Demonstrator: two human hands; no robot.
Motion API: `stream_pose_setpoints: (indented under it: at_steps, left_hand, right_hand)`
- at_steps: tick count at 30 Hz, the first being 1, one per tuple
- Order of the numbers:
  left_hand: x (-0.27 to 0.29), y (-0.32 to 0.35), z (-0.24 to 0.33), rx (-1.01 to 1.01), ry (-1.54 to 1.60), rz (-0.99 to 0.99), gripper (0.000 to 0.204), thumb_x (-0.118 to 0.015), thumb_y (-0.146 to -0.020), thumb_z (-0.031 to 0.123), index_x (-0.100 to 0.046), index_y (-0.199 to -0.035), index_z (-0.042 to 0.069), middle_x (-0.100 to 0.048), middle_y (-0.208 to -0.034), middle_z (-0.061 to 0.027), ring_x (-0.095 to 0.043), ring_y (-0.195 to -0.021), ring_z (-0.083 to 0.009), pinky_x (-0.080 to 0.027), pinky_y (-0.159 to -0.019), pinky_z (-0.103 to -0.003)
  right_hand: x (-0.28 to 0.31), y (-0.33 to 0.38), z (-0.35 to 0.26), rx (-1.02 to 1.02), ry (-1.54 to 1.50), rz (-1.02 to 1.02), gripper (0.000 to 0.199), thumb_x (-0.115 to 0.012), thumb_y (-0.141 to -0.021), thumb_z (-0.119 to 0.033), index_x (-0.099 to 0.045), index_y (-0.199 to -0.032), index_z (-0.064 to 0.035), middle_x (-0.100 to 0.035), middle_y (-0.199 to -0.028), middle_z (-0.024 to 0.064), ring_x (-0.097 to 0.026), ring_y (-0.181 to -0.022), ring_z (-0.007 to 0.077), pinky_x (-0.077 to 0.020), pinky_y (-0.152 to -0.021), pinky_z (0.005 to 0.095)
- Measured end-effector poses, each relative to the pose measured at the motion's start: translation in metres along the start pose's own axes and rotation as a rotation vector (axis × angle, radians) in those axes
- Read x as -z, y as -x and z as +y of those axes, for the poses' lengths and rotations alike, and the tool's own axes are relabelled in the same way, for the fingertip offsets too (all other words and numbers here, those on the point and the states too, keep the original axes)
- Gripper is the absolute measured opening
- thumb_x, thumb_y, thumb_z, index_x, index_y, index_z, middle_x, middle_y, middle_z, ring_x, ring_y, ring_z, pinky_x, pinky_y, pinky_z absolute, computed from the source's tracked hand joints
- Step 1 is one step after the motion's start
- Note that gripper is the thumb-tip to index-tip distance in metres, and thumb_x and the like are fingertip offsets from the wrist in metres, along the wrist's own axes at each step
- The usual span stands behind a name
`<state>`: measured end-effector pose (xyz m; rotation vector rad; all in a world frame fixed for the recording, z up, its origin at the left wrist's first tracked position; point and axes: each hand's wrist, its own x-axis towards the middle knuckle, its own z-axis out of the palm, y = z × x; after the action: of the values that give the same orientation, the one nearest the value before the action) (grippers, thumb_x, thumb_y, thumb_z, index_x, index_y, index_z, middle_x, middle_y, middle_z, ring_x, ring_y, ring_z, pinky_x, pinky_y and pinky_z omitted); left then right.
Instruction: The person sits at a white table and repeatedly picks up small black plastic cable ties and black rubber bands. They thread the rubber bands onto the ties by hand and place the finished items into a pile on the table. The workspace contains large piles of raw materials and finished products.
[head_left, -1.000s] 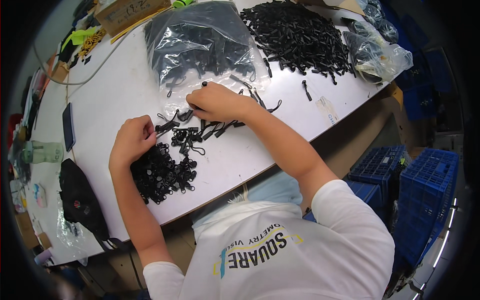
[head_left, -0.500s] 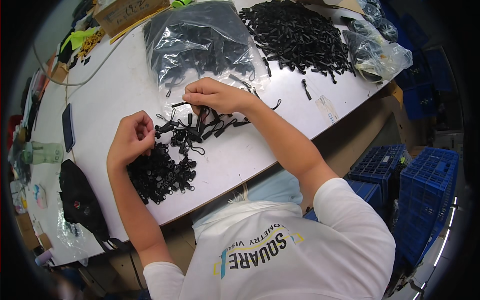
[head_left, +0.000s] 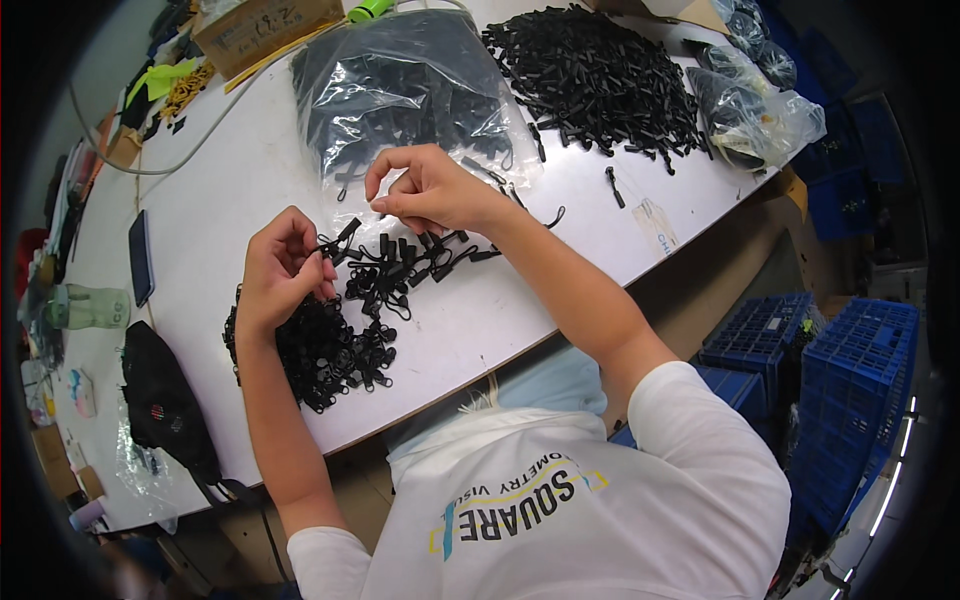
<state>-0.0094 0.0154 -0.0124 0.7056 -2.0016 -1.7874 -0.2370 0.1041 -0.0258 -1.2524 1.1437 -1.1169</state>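
the right hand (head_left: 435, 190) is lifted over the white surface (head_left: 230, 190) – its fingers (head_left: 385, 205) pinch a small black clip. the left hand (head_left: 280, 270) fingers close on another clip (head_left: 335, 240), beside the loose clips (head_left: 400, 270).

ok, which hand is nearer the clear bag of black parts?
Right. The right hand is raised just in front of the clear bag, overlapping its near edge; the left hand sits lower, by the dark pile.

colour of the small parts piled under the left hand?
Black, all of them: the pile of small parts by the left hand; head view shows it.
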Motion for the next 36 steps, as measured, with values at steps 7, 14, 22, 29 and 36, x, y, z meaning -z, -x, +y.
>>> stream_pose_setpoints:
  at_steps: [7, 14, 22, 29, 36]
  left_hand:
    - [0.0, -0.002, -0.002, -0.093, 0.096, 0.019, 0.009, -0.052, -0.085, 0.001, -0.043, -0.082, 0.003, -0.058, -0.063, -0.0092, -0.058, -0.048, -0.0143, -0.048, -0.044, -0.022]
    - [-0.002, -0.002, -0.003, -0.11, 0.082, 0.045, 0.007, -0.055, -0.087, 0.005, -0.05, -0.086, 0.001, -0.06, -0.063, -0.0076, -0.059, -0.049, -0.0141, -0.047, -0.044, -0.023]
    - [-0.003, -0.002, -0.001, -0.101, 0.072, 0.076, 0.006, -0.058, -0.086, 0.004, -0.054, -0.085, 0.0, -0.059, -0.063, -0.0059, -0.058, -0.05, -0.0123, -0.046, -0.046, -0.021]
    - [-0.005, -0.003, -0.005, -0.103, 0.048, 0.019, 0.004, -0.057, -0.086, -0.001, -0.055, -0.088, -0.002, -0.06, -0.068, -0.007, -0.059, -0.055, -0.0127, -0.048, -0.05, -0.023]
    - [-0.007, -0.004, -0.006, -0.128, 0.064, -0.029, 0.004, -0.055, -0.086, -0.002, -0.055, -0.09, -0.003, -0.06, -0.072, -0.0083, -0.06, -0.06, -0.013, -0.05, -0.056, -0.024]
  right_hand:
    - [-0.001, -0.003, 0.007, 0.161, -0.219, -0.033, 0.018, -0.062, -0.083, -0.003, -0.062, -0.1, 0.004, -0.065, -0.069, 0.01, -0.065, -0.062, 0.0157, -0.0518, -0.058, 0.0247]
    - [-0.004, -0.003, 0.011, 0.253, 0.137, 0.003, 0.014, -0.062, -0.084, -0.005, -0.064, -0.095, 0.0036, -0.066, -0.084, 0.0108, -0.064, -0.078, 0.014, -0.0499, -0.071, 0.0258]
    - [-0.016, -0.004, 0.014, 0.186, -0.036, 0.029, 0.023, -0.051, -0.093, -0.016, -0.057, -0.078, -0.0008, -0.05, -0.064, 0.0006, -0.053, -0.064, 0.0093, -0.0422, -0.06, 0.0246]
    - [-0.017, -0.004, 0.013, 0.371, 0.563, 0.105, 0.016, -0.054, -0.089, -0.013, -0.063, -0.09, 0.0006, -0.063, -0.077, 0.0112, -0.062, -0.072, 0.0237, -0.0468, -0.065, 0.0324]
    - [-0.02, -0.002, 0.014, 0.531, 0.692, 0.071, 0.016, -0.058, -0.086, -0.016, -0.064, -0.09, -0.0017, -0.064, -0.077, 0.0143, -0.062, -0.073, 0.0318, -0.0481, -0.063, 0.0374]
